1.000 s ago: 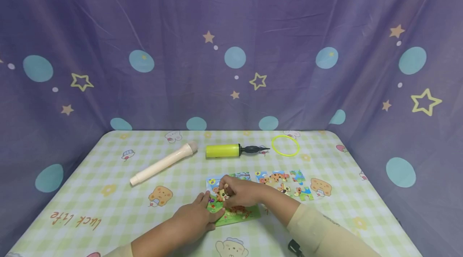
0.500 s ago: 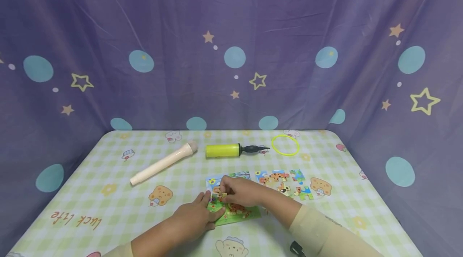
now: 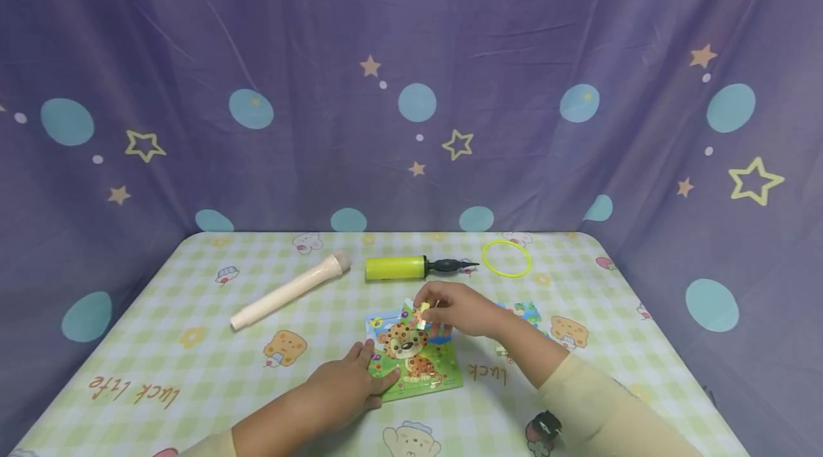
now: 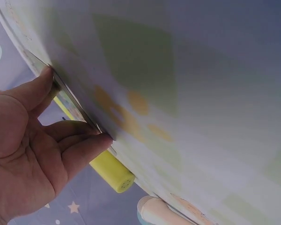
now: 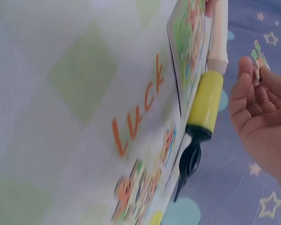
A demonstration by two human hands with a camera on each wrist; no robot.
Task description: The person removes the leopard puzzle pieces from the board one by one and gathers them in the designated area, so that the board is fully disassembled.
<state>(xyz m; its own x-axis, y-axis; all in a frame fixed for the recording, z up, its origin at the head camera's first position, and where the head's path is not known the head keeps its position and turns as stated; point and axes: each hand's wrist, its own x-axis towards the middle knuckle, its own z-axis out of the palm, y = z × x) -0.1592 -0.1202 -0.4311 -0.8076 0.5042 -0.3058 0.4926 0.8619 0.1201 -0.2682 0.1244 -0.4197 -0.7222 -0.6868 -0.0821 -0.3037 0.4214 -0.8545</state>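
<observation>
A green puzzle board (image 3: pixel 432 375) with a leopard picture lies flat on the checked tablecloth. My left hand (image 3: pixel 371 373) rests on its near left corner, thumb and fingers (image 4: pixel 86 149) against the board's edge (image 4: pixel 74 107). My right hand (image 3: pixel 429 305) hovers over the board's far edge and pinches a small puzzle piece (image 3: pixel 416 314) between thumb and fingers. The right wrist view shows that piece (image 5: pixel 258 57) held at the fingertips, off the board (image 5: pixel 186 44).
Loose puzzle pieces (image 3: pixel 531 313) lie right of the board, partly behind my right forearm. A yellow hand pump (image 3: pixel 396 268), a cream tube (image 3: pixel 291 289) and a yellow-green ring (image 3: pixel 508 258) lie further back. Purple cloth walls stand on three sides.
My right hand has lifted off the board and moved back and right with a piece pinched, uncovering the leopard picture. The left hand has stayed put.
</observation>
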